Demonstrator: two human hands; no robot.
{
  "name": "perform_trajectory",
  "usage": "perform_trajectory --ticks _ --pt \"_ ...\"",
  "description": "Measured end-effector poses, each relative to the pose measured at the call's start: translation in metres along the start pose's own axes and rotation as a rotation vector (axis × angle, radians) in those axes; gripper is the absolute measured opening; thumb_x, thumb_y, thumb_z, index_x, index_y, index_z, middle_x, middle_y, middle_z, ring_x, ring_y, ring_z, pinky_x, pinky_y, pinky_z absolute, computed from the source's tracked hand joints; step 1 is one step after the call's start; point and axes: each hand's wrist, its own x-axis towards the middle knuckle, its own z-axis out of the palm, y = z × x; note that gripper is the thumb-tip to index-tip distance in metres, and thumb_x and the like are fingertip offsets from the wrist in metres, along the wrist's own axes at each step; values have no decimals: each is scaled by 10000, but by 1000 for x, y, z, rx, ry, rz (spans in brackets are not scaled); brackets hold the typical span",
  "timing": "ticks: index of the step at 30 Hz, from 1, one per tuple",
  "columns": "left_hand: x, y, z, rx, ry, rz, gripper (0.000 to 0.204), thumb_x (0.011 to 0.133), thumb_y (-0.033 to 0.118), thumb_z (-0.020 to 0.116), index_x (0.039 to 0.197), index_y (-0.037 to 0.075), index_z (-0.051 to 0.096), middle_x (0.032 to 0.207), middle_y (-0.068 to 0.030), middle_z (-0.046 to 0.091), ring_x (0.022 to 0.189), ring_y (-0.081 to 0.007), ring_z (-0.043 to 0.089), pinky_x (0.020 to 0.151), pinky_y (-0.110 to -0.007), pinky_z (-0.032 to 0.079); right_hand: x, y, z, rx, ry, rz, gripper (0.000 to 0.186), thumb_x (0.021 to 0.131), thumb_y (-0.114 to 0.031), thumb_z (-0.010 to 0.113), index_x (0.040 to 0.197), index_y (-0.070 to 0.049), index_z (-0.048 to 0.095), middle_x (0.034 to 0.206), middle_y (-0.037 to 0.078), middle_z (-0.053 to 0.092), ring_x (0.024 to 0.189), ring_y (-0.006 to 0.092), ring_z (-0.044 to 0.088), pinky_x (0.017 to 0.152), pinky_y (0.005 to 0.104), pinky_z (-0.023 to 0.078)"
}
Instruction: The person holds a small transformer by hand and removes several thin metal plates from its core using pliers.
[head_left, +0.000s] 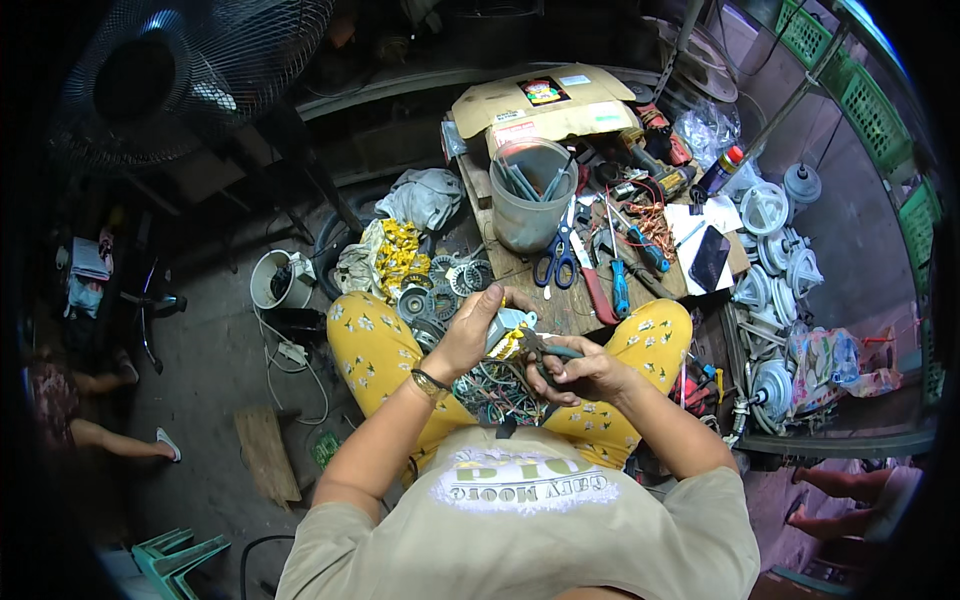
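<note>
Over my lap, my left hand [466, 335] grips a small grey metal part [510, 322] with yellow and white portions, possibly a winding; its exact kind is unclear. My right hand [592, 374] is closed around pliers [562, 352] with dark blue-green handles. The jaws meet the lower right side of the part; whether they bite on it I cannot tell. Beneath both hands lies a tangle of thin coloured wires [492, 392] between my knees. Several round grey motor cores [440, 302] sit just beyond my left hand.
Ahead stands a wooden bench [570, 318] with a plastic bucket [530, 215], scissors [556, 258], a red-handled knife [597, 290], screwdrivers [620, 290], copper wire [655, 235] and a phone [710, 258]. Fan parts [770, 290] pile up on the right. At left are a white pail [272, 285] and a board [265, 452].
</note>
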Motion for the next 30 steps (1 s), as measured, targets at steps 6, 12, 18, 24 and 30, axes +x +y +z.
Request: perform_trajectory --ticks 6,12,18,24,30 --pt "-2 -8 13 -37 280 -79 633 1000 559 251 1033 25 588 888 -53 611 785 -113 601 695 -239 494 -7 -18 4 -768 302 -269 301 890 -210 654 1026 -33 452 975 122 622 798 228 637 719 316 502" --pt "-5 -24 6 -142 334 -214 594 977 587 312 1011 47 556 880 -55 610 814 -129 608 718 -270 512 -6 -21 27 -1862 531 -362 260 803 -106 592 1023 2 504 1046 170 572 992 381 542 831 488 428" --pt "-10 -16 15 -395 340 -313 554 973 583 319 964 74 536 873 -74 633 721 -157 638 590 -335 581 -1 -6 16 -2085 569 -504 260 804 -85 526 1047 8 514 1201 184 536 1084 383 515 936 502 416" --pt "-8 -23 19 -303 440 -264 563 978 572 314 968 50 525 851 -93 633 703 -162 641 582 -328 583 4 -8 24 -2226 571 -457 234 802 -111 534 1012 -7 519 1128 173 547 973 364 541 858 478 457" --pt "-6 -21 23 -287 401 -285 527 984 549 332 972 59 527 815 -61 593 665 -135 616 576 -300 578 9 -11 12 -2081 750 -651 244 730 -104 616 947 -28 534 922 119 583 819 298 562 687 405 481"
